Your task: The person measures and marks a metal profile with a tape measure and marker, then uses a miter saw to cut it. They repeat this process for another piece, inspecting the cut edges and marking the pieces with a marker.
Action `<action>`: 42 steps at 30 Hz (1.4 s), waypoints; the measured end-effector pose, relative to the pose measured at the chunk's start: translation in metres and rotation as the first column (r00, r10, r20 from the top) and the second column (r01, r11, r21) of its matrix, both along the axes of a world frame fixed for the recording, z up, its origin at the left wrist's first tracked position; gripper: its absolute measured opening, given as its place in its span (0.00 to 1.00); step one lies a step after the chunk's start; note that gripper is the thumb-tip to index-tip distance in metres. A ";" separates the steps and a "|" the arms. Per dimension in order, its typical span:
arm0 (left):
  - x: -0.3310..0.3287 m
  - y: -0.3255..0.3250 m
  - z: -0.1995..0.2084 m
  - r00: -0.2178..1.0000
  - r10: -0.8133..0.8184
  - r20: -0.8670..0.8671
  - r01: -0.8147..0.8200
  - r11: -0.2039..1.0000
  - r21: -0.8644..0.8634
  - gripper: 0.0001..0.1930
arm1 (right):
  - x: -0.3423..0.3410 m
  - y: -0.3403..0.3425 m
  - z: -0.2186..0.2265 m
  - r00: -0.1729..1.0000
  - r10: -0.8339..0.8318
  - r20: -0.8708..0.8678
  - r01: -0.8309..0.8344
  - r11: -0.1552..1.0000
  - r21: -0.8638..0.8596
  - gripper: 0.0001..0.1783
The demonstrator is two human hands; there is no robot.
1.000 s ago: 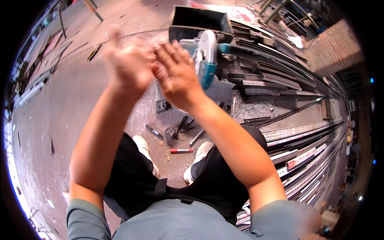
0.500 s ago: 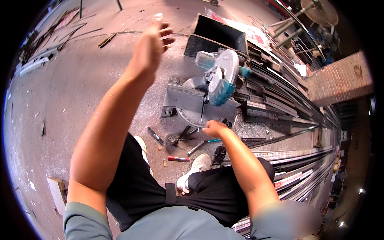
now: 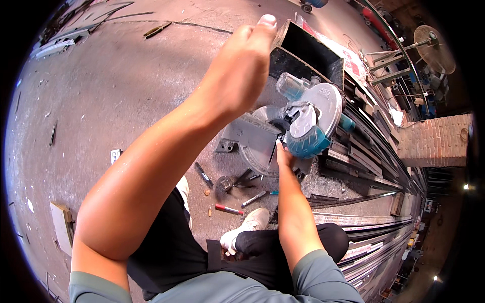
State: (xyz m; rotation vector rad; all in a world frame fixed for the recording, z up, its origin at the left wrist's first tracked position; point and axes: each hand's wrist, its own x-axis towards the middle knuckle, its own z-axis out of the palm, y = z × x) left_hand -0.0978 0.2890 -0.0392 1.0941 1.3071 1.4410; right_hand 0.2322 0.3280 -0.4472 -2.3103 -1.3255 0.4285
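Note:
My left hand [image 3: 242, 68] is raised left of a grey and teal mitre saw [image 3: 308, 121], apart from it as seen here. Its thumb is stretched upward, the other fingers are mostly hidden behind the hand, and nothing shows in it. My right hand [image 3: 285, 156] reaches onto the metal saw table [image 3: 255, 146], beside the slot and just below the teal blade guard [image 3: 307, 144]. One digit points up along the slot; the rest are hidden, so its grip cannot be made out. The saw head is tilted up above the table.
Near my shoes lie a red marker [image 3: 229, 209], a dark marker [image 3: 203, 174], another pen [image 3: 253, 198] and a round dark tool [image 3: 224, 184]. A dark open box [image 3: 308, 55] stands behind the saw. Long metal profiles [image 3: 374, 222] line the right, before a brick pillar [image 3: 434, 139].
My left hand has swung rightward toward the saw, its spread fingers turning out of sight. My right hand has moved from the table's front edge up to the slot. The view has shifted.

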 end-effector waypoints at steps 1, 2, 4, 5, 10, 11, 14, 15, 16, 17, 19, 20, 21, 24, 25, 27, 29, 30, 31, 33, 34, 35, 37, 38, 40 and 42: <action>-0.005 0.003 -0.005 1.000 -0.012 -0.018 0.012 1.000 -0.003 0.41 | -0.007 0.007 -0.002 1.000 -0.018 0.003 0.018 1.000 -0.024 0.38; -0.009 0.006 -0.011 0.999 -0.035 -0.036 0.034 0.999 -0.013 0.42 | -0.009 0.010 -0.003 0.999 -0.041 0.009 0.041 0.998 -0.046 0.38; -0.008 0.010 -0.017 0.997 -0.058 -0.052 0.057 0.998 -0.031 0.42 | -0.003 0.013 -0.006 0.995 -0.076 0.068 0.079 0.996 -0.040 0.39; -0.007 0.014 -0.019 0.995 -0.074 -0.060 0.072 0.997 -0.037 0.42 | 0.003 0.009 -0.006 0.995 -0.096 0.034 0.097 0.995 -0.026 0.37; -0.020 0.023 -0.027 0.998 -0.026 -0.049 0.024 0.999 -0.048 0.42 | -0.037 -0.015 0.043 0.996 0.061 -0.072 -0.055 0.995 0.079 0.33; -0.017 0.028 -0.028 0.999 -0.032 -0.032 0.030 0.998 -0.063 0.42 | -0.031 -0.015 0.043 0.996 0.038 -0.082 -0.035 0.999 0.031 0.33; -0.019 0.030 -0.030 1.000 -0.010 -0.008 0.009 0.994 -0.113 0.41 | -0.048 -0.029 0.046 0.992 0.067 -0.106 -0.056 0.993 0.102 0.31; -0.018 0.034 -0.034 0.999 -0.033 -0.020 0.030 0.993 -0.111 0.41 | -0.047 -0.036 0.038 0.997 0.030 -0.071 -0.012 0.969 0.246 0.33; -0.016 0.040 -0.040 0.998 -0.058 -0.031 0.055 0.993 -0.109 0.41 | -0.035 -0.042 0.030 0.999 0.037 0.000 -0.037 0.986 0.165 0.33; -0.017 0.043 -0.045 0.996 -0.073 -0.050 0.067 0.991 -0.113 0.41 | -0.040 -0.053 0.025 1.000 0.006 -0.022 -0.002 0.983 0.186 0.31; -0.010 0.047 -0.049 0.996 -0.082 -0.040 0.079 0.994 -0.081 0.41 | -0.035 -0.077 0.021 0.996 0.017 -0.086 -0.006 0.993 0.118 0.28; -0.016 0.046 -0.050 0.995 -0.070 -0.066 0.064 0.994 -0.089 0.40 | -0.049 -0.087 0.023 0.985 0.010 -0.174 0.010 0.993 0.114 0.27; -0.023 0.045 -0.051 0.994 -0.055 -0.093 0.046 0.994 -0.097 0.40 | -0.064 -0.097 0.027 0.974 0.028 -0.224 -0.005 0.995 0.102 0.25; -0.013 0.051 -0.047 0.995 -0.042 -0.085 0.040 0.999 -0.021 0.40 | -0.053 -0.123 0.000 0.935 0.074 -0.346 -0.052 0.996 0.072 0.25; -0.003 0.053 -0.041 0.996 -0.054 -0.074 0.055 0.998 0.008 0.40 | -0.040 -0.127 -0.017 0.907 0.072 -0.415 -0.052 0.997 0.060 0.25; -0.019 0.045 -0.043 0.993 -0.003 -0.122 -0.001 0.999 -0.033 0.40 | -0.091 -0.149 0.001 0.679 0.109 -0.726 -0.176 0.984 -0.018 0.22; -0.018 0.043 -0.041 0.991 0.020 -0.135 -0.024 0.999 -0.029 0.40 | -0.117 -0.153 0.031 0.507 -0.118 -0.854 -0.142 0.966 -0.217 0.21; -0.019 0.047 -0.043 0.991 0.027 -0.133 -0.028 1.000 -0.009 0.40 | -0.132 -0.146 0.055 0.412 -0.198 -0.889 -0.089 0.963 -0.255 0.22; -0.017 0.051 -0.045 0.990 0.032 -0.138 -0.031 0.999 0.008 0.39 | -0.141 -0.135 0.078 0.312 -0.279 -0.908 -0.035 0.952 -0.305 0.22; -0.013 0.054 -0.047 0.988 0.042 -0.152 -0.038 0.999 0.032 0.38 | -0.150 -0.091 0.137 0.203 -0.149 -0.968 -0.111 0.979 -0.174 0.24; -0.008 0.054 -0.046 0.985 0.052 -0.167 -0.048 0.998 0.031 0.38 | -0.149 -0.061 0.168 0.172 -0.040 -0.984 -0.050 0.998 -0.049 0.25; -0.014 0.053 -0.048 0.977 0.082 -0.195 -0.078 0.997 0.027 0.37 | -0.157 -0.038 0.216 0.101 0.050 -0.994 -0.023 0.999 0.048 0.24; -0.006 0.053 -0.043 0.974 0.101 -0.204 -0.093 0.995 0.049 0.34 | -0.137 0.007 0.283 0.068 0.221 -0.973 0.057 0.973 0.225 0.24; -0.007 0.051 -0.042 0.972 0.113 -0.207 -0.102 0.993 0.064 0.33 | -0.137 0.014 0.316 0.127 0.285 -0.950 0.049 0.955 0.293 0.23; -0.009 0.038 -0.031 0.964 0.108 -0.243 -0.099 0.994 0.046 0.31 | -0.133 0.011 0.351 0.251 0.376 -0.892 0.001 0.921 0.389 0.23; -0.007 0.030 -0.020 0.960 0.085 -0.265 -0.069 0.995 0.070 0.30 | -0.120 0.000 0.355 0.334 0.453 -0.827 -0.085 0.888 0.452 0.21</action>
